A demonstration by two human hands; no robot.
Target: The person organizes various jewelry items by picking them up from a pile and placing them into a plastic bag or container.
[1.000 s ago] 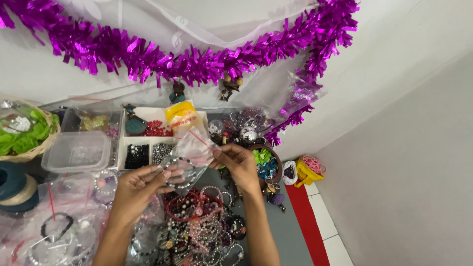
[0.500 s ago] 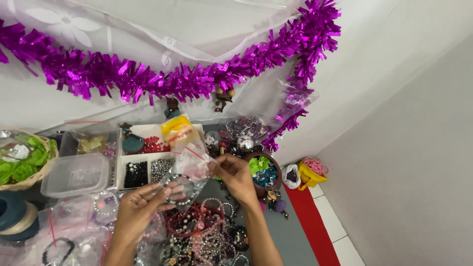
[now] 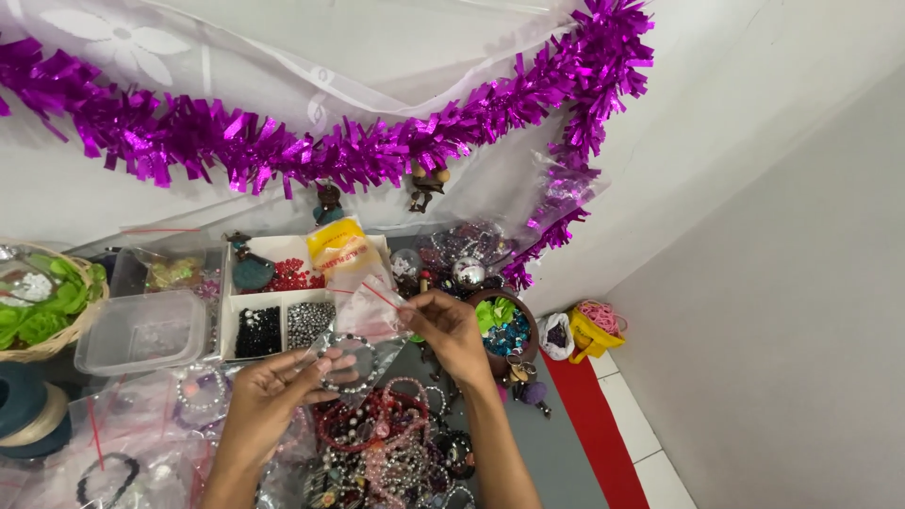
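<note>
My left hand (image 3: 269, 396) pinches the beaded bracelet (image 3: 344, 361) inside the clear bag (image 3: 363, 325); my right hand (image 3: 448, 330) grips the bag's mouth, up and right of the bracelet.

A single head-worn camera looks steeply down and forward from close above the worktop (image 3: 556, 443), facing the white wall hung with purple tinsel (image 3: 283, 151) along the worktop's far edge, with the worktop's right edge and a red floor strip (image 3: 589, 424) at lower right.
</note>
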